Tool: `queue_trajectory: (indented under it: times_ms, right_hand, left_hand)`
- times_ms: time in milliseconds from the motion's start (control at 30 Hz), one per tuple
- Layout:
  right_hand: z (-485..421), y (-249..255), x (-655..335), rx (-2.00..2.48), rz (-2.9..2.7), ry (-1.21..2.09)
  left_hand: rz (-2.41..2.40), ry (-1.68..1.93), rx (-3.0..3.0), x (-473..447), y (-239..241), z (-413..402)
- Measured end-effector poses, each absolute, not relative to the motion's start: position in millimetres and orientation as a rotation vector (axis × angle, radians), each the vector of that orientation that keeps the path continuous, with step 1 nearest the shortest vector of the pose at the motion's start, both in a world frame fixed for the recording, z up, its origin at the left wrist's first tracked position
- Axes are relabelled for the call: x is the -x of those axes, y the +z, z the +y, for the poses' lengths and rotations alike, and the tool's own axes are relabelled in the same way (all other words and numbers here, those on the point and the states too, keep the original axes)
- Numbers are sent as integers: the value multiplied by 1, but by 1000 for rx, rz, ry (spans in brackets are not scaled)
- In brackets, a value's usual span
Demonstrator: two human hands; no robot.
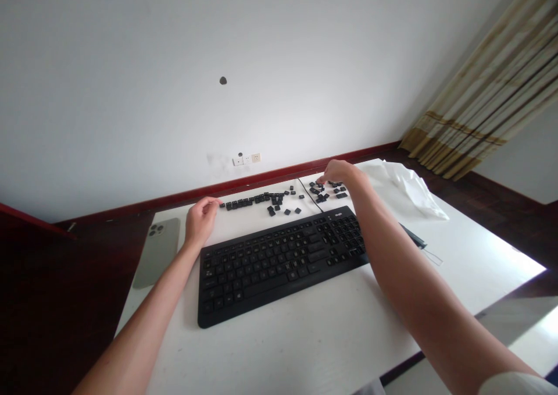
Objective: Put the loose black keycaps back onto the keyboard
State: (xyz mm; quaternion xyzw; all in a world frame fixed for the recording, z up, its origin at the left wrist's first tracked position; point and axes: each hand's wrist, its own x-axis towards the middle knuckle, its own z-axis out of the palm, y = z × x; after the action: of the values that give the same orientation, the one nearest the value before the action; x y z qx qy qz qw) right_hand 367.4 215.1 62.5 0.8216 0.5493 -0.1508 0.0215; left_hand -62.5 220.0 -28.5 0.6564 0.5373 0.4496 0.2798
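A black keyboard (279, 261) lies on a white table (305, 342), with several keys taken out of it. Loose black keycaps (261, 200) lie in a row and a scatter behind the keyboard, and another small heap of keycaps (329, 191) lies further right. My left hand (200, 220) rests behind the keyboard's left end, its fingers curled with the fingertips near the left end of the keycap row. My right hand (342, 174) reaches over the right heap, fingers bent down and pinched on or at a keycap there.
A grey phone (159, 249) lies face down at the table's left edge. A crumpled white plastic sheet (405, 188) lies at the back right, with a dark flat object (414, 238) beside the keyboard's right end. A white wall with sockets (246, 159) and curtains (488, 104) stand behind.
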Motion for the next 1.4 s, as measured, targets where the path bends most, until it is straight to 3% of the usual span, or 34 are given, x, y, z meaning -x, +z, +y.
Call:
queue_trajectory:
  times_ms: [333, 767, 967, 1200, 1400]
  right_hand:
    - [214, 60, -375, -2489, 1564, -728]
    - [206, 70, -374, -2533, 1536, -628]
    - [207, 85, -344, -2504, 1909, -491]
    - [196, 76, -237, -2102, 2619, -377]
    - [182, 63, -191, -2013, 2715, -345]
  left_hand:
    - [1441, 1198, -1776, 63, -28, 220]
    - [1420, 1212, -1758, 62, -27, 219]
    - [1409, 1213, -1733, 58, -24, 217]
    - [1392, 1081, -1864, 61, -23, 216]
    - [1428, 985, -2066, 62, -24, 213]
